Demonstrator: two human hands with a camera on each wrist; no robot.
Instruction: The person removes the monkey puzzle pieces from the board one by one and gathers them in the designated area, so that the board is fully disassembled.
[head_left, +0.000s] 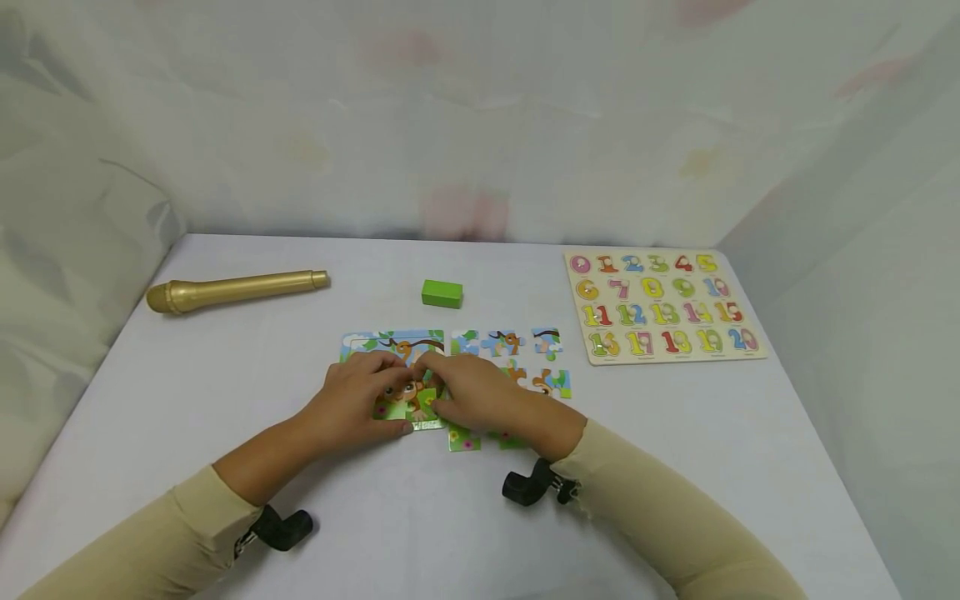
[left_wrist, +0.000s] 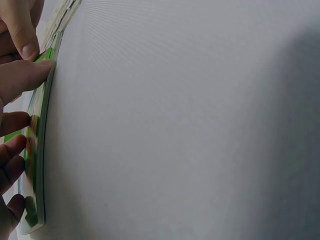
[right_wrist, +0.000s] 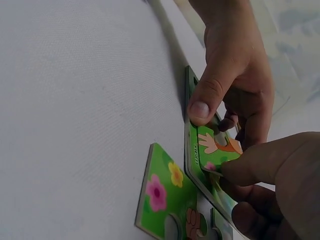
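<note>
A jigsaw board (head_left: pixel 356 342) with a monkey picture and a raised frame lies at the table's middle, partly hidden by both hands. My left hand (head_left: pixel 352 400) rests over its left part, fingers bent. In the right wrist view, the left thumb (right_wrist: pixel 201 111) presses the board's near frame. My right hand (head_left: pixel 480 396) reaches across the board's right side and pinches a green puzzle piece (right_wrist: pixel 212 156) with a monkey's hand on it. That piece sits tilted inside the frame, with one edge raised. The left wrist view shows only the board's edge (left_wrist: pixel 37 185) and fingertips.
Loose puzzle pieces (head_left: pixel 506 342) lie right of the board, some under the right forearm; a flowered corner piece (right_wrist: pixel 162 187) is nearest. A green block (head_left: pixel 442 293) stands behind. A gold microphone (head_left: pixel 238 292) lies back left, a number board (head_left: pixel 667 308) back right.
</note>
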